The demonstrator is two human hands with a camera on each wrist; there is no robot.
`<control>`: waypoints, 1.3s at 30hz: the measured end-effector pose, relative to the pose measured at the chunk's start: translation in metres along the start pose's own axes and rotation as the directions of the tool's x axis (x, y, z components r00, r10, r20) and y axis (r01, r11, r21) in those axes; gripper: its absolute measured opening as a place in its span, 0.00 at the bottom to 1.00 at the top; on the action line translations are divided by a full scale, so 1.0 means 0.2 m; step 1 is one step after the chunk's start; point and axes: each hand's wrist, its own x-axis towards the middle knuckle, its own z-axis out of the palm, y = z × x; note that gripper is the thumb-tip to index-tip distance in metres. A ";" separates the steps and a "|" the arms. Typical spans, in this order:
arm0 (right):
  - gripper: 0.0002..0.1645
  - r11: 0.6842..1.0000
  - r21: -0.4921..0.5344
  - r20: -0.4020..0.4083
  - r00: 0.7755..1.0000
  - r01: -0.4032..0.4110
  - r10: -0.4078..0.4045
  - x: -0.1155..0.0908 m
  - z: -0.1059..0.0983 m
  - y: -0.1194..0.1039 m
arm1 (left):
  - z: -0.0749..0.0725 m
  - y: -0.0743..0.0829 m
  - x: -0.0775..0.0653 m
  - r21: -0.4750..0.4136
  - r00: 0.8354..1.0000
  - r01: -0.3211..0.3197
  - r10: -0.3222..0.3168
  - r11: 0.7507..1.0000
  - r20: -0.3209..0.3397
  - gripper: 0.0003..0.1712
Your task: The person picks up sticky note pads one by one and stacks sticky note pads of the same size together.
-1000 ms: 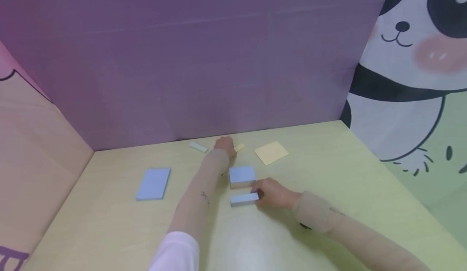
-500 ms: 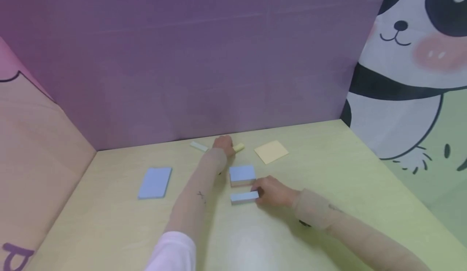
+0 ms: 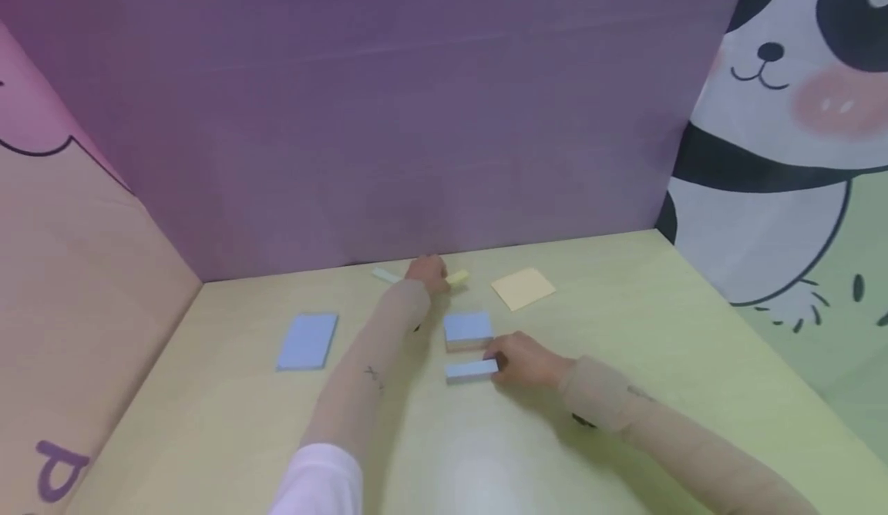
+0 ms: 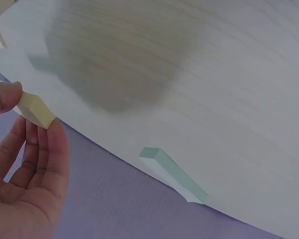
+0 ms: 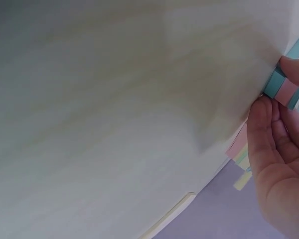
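In the head view my left hand (image 3: 427, 272) reaches to the table's back edge. Its thumb and fingertips pinch a narrow yellow sticky-note pad (image 4: 36, 110), held tilted in the left wrist view. Beside that hand lies a pale green narrow pad (image 4: 177, 174). My right hand (image 3: 523, 359) is at mid-table, thumb and fingers gripping the right end of a narrow sticky-note pad (image 3: 472, 371), blue on top with a pink layer (image 5: 288, 90) below. Just behind it sits a thicker blue-topped stack of notes (image 3: 468, 328), pink and yellowish along its side.
A flat blue pad (image 3: 307, 341) lies on the left of the wooden table (image 3: 208, 422). Toward the back right is a flat pale orange pad (image 3: 523, 289). A purple wall (image 3: 388, 114) rises along the back edge, with printed panels at either side.
The yellow pad in my left hand has risen slightly and shows more of its side. My right hand keeps its grip in place. The head view has shifted a little.
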 end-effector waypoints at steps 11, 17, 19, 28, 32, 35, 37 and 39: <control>0.14 1.000 0.007 -0.005 1.000 0.030 -0.030 0.01 -0.01 0.00 | -0.04 0.00 -0.07 0.038 0.998 -0.058 0.058 0.998 0.003 0.18; 0.14 0.999 0.004 -0.008 0.999 0.048 -0.048 0.02 -0.02 0.01 | -0.04 0.00 -0.09 0.064 0.992 -0.121 0.123 0.991 -0.017 0.11; 0.14 0.998 -0.004 -0.011 0.998 0.056 -0.056 0.01 -0.02 0.02 | -0.04 0.00 -0.10 0.054 0.989 -0.144 0.145 0.988 -0.013 0.09; 0.13 0.998 -0.010 -0.014 0.998 0.063 -0.063 0.01 -0.04 0.03 | -0.08 0.03 -0.18 0.028 0.977 -0.214 0.214 0.976 -0.013 0.07; 0.13 0.999 -0.007 -0.015 0.999 0.052 -0.052 0.01 -0.05 0.04 | -0.09 0.04 -0.21 0.034 0.976 -0.216 0.215 0.976 0.011 0.08; 0.13 0.999 -0.009 -0.018 0.999 0.048 -0.048 0.01 -0.05 0.04 | -0.08 0.04 -0.22 0.067 0.970 -0.245 0.244 0.967 0.015 0.08; 0.13 0.999 -0.008 -0.016 0.999 0.048 -0.049 0.02 -0.05 0.05 | -0.07 0.04 -0.22 0.089 0.962 -0.272 0.272 0.958 0.012 0.08; 0.13 0.999 -0.011 -0.015 0.998 0.053 -0.053 0.02 -0.05 0.05 | -0.06 0.05 -0.24 0.101 0.956 -0.292 0.292 0.951 0.012 0.08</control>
